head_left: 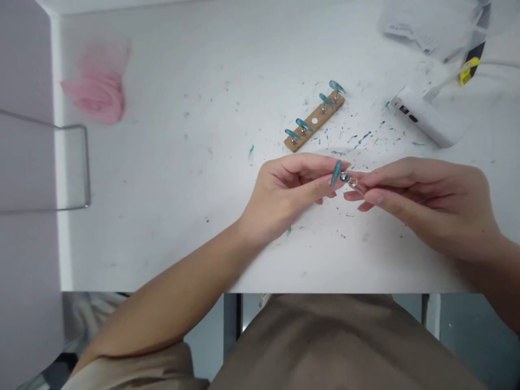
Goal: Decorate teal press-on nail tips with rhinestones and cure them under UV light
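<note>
My left hand [290, 192] is closed at the fingertips around a long teal false nail [336, 174]. My right hand [430, 200] pinches a small clear stick [356, 186] with a shiny round end between thumb and fingers. That round end sits right beside the nail; whether the two touch, I cannot tell. Beyond my hands, a wooden nail stand [314, 121] lies slanted on the table, with several teal false nails [304, 125] held up on small metal posts.
Blue-green paint marks [361, 138] speckle the white table [162, 189]. A white device [426, 119] with a cable lies at right, near a yellow-tagged item [470, 71] and a plastic packet [430, 27]. Crumpled pink cloth [95, 97] rests at far left, near a metal wire frame [86, 165].
</note>
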{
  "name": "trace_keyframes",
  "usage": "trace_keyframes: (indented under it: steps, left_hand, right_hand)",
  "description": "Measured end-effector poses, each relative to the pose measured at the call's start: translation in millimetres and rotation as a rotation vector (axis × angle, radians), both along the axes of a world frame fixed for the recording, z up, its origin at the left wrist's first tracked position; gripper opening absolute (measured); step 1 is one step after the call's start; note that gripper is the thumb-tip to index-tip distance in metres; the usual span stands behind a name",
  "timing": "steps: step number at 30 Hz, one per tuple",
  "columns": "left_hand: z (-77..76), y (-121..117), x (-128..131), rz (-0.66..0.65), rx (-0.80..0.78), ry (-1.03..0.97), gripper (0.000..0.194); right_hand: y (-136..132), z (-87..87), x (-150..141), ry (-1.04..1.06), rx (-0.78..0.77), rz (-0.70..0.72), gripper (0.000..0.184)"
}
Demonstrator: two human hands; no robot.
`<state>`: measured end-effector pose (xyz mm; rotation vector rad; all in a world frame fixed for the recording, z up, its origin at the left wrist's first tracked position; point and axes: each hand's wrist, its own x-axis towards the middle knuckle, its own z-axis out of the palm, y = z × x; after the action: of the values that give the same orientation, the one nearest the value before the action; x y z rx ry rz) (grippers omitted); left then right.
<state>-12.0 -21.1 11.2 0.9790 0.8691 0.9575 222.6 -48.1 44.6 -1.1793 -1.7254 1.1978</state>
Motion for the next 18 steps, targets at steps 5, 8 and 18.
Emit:
trace_keyframes:
  steps: [5, 8, 18]
  left_hand:
    - [-0.4, 0.7, 0.7, -0.016, 0.011, -0.039, 0.012]
    - [-4.3, 1.0, -0.6, -0.018, 0.031, -0.064, 0.012]
    - [-6.6, 0.8, 0.2, -0.022, 0.035, -0.076, 0.013]
  right_hand:
    - [2.3, 0.3, -1.9, 0.138, -0.153, -0.034, 0.010]
    - [3.6, 0.7, -1.9, 0.162, -0.211, -0.047, 0.011]
    - [2.9, 1.9, -3.2, 0.149, -0.240, -0.063, 0.012]
